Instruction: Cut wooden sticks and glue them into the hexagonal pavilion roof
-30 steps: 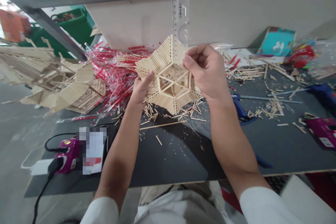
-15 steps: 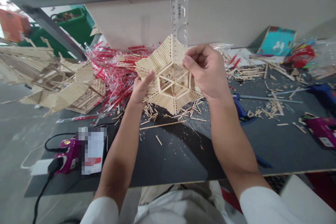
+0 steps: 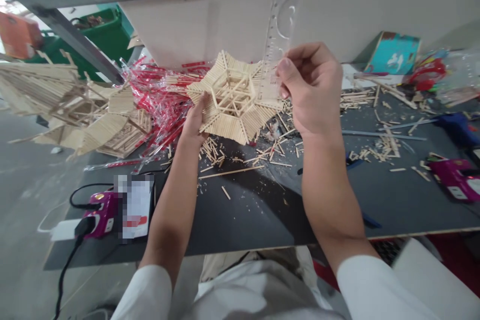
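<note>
Dark counter, littered with sticks. Left hand grips stick frame, now tilted flatter; right hand pinches clear ruler, now slanted against its edge.

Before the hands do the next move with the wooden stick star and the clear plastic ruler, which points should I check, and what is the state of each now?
1. Left hand holds the hexagonal wooden stick star at its left edge: ok.
2. Right hand pinches the clear plastic ruler: ok.
3. Ruler's lower end lies against the star: cannot tell.
4. Star is lifted off the dark tabletop: ok.
5. Table under the star is free of loose sticks: not ok.
6. Purple glue gun lies apart from both hands: ok.
</note>
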Demonstrator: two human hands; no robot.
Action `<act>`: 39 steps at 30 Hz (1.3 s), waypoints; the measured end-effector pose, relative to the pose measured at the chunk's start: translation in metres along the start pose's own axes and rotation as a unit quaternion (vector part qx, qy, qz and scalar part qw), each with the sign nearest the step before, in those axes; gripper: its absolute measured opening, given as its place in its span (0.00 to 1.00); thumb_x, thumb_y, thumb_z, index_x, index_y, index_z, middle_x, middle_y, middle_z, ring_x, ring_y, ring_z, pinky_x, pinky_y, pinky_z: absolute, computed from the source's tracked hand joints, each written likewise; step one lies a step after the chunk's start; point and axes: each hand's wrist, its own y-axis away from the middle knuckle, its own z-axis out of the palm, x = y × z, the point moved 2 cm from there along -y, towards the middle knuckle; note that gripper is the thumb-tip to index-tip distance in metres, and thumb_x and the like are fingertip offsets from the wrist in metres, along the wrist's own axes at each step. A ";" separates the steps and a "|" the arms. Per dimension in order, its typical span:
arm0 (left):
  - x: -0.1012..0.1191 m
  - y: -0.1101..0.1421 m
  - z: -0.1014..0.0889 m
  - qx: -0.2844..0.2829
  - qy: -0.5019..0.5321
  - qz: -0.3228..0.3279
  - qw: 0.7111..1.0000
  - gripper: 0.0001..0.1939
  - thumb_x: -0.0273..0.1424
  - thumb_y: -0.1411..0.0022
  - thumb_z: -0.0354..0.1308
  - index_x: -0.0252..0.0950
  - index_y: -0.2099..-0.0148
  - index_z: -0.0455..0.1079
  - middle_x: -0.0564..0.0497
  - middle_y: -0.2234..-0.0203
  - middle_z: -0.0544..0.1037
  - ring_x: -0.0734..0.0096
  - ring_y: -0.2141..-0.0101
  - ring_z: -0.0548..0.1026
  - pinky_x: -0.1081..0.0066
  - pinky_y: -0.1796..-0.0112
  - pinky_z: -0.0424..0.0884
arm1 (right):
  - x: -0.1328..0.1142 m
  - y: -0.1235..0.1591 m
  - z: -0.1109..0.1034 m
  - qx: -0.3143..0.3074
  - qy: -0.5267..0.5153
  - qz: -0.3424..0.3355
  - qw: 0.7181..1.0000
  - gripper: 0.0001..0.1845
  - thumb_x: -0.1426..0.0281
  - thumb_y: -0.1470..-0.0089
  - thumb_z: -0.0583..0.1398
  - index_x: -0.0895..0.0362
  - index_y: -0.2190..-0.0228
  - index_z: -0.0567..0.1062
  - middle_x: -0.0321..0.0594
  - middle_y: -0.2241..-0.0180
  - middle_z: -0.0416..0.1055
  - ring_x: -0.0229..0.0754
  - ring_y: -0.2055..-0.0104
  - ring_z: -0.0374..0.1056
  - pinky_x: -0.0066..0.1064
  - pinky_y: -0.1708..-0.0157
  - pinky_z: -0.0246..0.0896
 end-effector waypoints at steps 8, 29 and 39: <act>0.002 -0.009 -0.009 -0.014 0.085 -0.066 0.994 0.16 0.39 0.32 0.61 0.33 0.49 0.77 0.42 0.55 0.85 0.57 0.50 0.83 0.60 0.47 0.81 | -0.030 0.019 -0.018 0.002 0.014 -0.021 1.000 0.25 0.42 0.43 0.67 0.48 0.59 0.73 0.37 0.66 0.75 0.39 0.69 0.69 0.34 0.74 0.67; 0.016 0.160 0.039 -0.122 -0.366 0.176 0.906 0.13 0.42 0.32 0.66 0.38 0.54 0.78 0.48 0.61 0.82 0.69 0.64 0.76 0.70 0.65 0.69 | 0.026 0.151 -0.014 -0.169 -0.133 0.231 0.949 0.26 0.50 0.52 0.74 0.51 0.67 0.68 0.35 0.67 0.76 0.36 0.71 0.68 0.30 0.76 0.66; -0.026 0.157 0.018 -0.104 -0.146 0.011 0.984 0.25 0.52 0.36 0.67 0.34 0.52 0.75 0.40 0.54 0.85 0.65 0.66 0.86 0.73 0.71 0.79 | 0.020 0.128 -0.072 -0.359 0.336 0.085 0.866 0.10 0.61 0.40 0.66 0.53 0.60 0.82 0.41 0.64 0.82 0.46 0.65 0.74 0.38 0.59 0.64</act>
